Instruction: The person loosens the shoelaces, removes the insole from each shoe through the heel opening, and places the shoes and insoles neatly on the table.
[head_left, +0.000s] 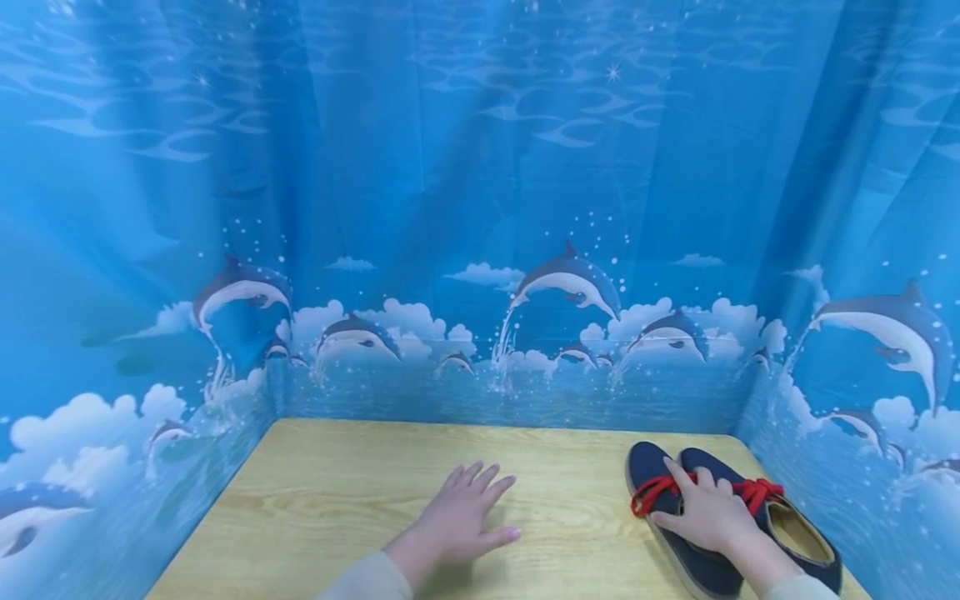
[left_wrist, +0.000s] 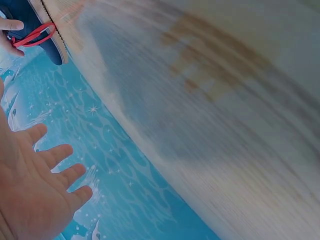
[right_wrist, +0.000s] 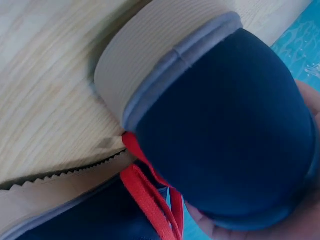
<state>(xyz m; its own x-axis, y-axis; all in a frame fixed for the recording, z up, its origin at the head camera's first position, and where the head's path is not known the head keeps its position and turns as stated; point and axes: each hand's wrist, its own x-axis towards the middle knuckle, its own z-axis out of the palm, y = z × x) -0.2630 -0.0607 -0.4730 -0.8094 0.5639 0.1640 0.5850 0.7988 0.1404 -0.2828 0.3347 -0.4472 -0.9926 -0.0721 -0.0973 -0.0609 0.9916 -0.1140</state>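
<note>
A pair of navy lace-up shoes [head_left: 652, 462] with red laces [head_left: 757, 493] stands side by side at the table's right, toes pointing to the far edge. My right hand [head_left: 708, 510] lies over the shoes from above, thumb spread toward the left shoe's outer side and fingers reaching across the laces. In the right wrist view, a navy heel [right_wrist: 225, 130] with a pale sole fills the middle, hiding most of that hand. My left hand [head_left: 461, 521] is held palm down over the table, fingers spread and holding nothing. Its palm also shows in the left wrist view.
The shoes and hands are at a light wood-grain table [head_left: 337, 475]. A blue curtain [head_left: 450, 208] printed with dolphins, clouds and waves borders the table at the back and on both sides. The right shoe stands close to the curtain on the right.
</note>
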